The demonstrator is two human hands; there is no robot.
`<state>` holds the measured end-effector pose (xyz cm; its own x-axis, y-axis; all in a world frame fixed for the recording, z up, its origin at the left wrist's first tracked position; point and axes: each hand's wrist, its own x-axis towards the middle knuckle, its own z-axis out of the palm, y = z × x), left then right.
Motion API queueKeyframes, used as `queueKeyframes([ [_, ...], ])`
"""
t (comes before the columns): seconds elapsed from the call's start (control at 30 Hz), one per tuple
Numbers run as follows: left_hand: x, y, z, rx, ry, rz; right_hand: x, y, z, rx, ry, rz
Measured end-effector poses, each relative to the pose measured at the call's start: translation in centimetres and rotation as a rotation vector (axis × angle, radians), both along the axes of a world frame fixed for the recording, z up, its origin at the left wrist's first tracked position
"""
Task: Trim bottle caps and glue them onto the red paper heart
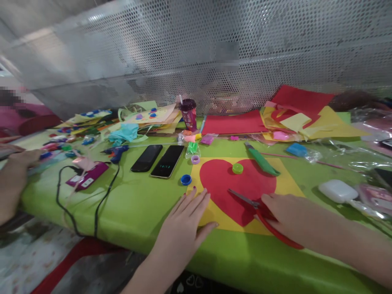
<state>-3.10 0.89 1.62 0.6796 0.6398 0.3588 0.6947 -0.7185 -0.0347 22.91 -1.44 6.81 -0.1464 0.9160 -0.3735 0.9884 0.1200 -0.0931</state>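
Head view: the red heart [216, 181] lies on a yellow sheet [286, 179]. The person's left hand [189, 216] rests open at the heart's left edge; the right hand [281, 210] grips scissors [244, 198] over it. Step appears to be positioning; next move needs steady paper.

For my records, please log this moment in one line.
left hand: spread at edge of yellow sheet | right hand: holds scissors, tip over red heart | green cap: on heart

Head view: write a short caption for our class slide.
Right hand holding red-handled scissors over a red heart on a yellow sheet, left hand spread at the sheet's edge.
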Motion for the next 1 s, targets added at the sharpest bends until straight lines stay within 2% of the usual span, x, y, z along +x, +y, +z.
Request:
queueKeyframes([
  [0.07, -1.2, -0.9, 0.2, 0.007, 0.103, -0.083, -0.1, 0.0, 0.0, 0.003, -0.002, 0.001],
  [0.13, -4.0, -2.1, -0.1, 0.04, 0.189, -0.138, -0.2, 0.1, 0.1, 0.003, -0.009, 0.002],
  [0.17, -6.0, -2.7, -0.4, 0.076, 0.203, -0.117, -0.3, 0.1, 0.1, 0.003, -0.009, 0.003],
  [0.27, -12.2, -4.4, -1.9, 0.174, 0.155, 0.096, -0.3, 0.1, 0.0, 0.008, -0.004, 0.0],
  [0.33, -14.6, -5.1, -2.6, 0.204, 0.115, 0.233, -0.1, 0.1, -0.3, 0.011, -0.003, -0.002],
  [0.37, -14.8, -5.3, -2.7, 0.229, 0.102, 0.32, 0.0, 0.1, -0.4, 0.014, -0.004, -0.002],
  [0.43, -13.2, -5.4, -2.4, 0.28, 0.078, 0.458, 0.2, -0.1, -0.6, 0.02, -0.003, 0.003],
  [0.5, -10.1, -5.1, -1.7, 0.229, 0.046, 0.399, 0.4, -0.2, -0.7, 0.036, -0.002, 0.013],
  [0.57, -7.6, -4.6, -1.3, 0.141, 0.072, 0.228, 0.5, -0.3, -0.7, 0.058, 0.006, 0.021],
  [0.6, -7.1, -4.4, -1.3, 0.117, 0.112, 0.143, 0.5, -0.3, -0.7, 0.068, 0.017, 0.021],
  [0.63, -7.3, -4.3, -1.5, 0.115, 0.145, 0.112, 0.5, -0.3, -0.7, 0.075, 0.026, 0.017],
  [0.67, -8.1, -4.1, -1.8, 0.12, 0.158, 0.147, 0.5, -0.3, -0.7, 0.077, 0.033, 0.011],
  [0.8, -13.2, -3.3, -2.3, 0.105, 0.005, 0.627, 0.1, 0.0, -0.6, 0.068, 0.022, -0.017],
  [0.83, -13.8, -2.8, -2.0, 0.065, -0.041, 0.67, 0.1, 0.0, -0.6, 0.076, 0.019, -0.02],
  [0.9, -13.0, -1.2, -1.1, 0.001, -0.15, 0.642, -0.1, 0.0, -0.6, 0.099, 0.02, -0.021],
  [1.0, -8.9, 2.3, 0.5, -0.184, -0.25, 0.463, 0.1, -0.1, -0.6, 0.126, 0.044, 0.002],
])
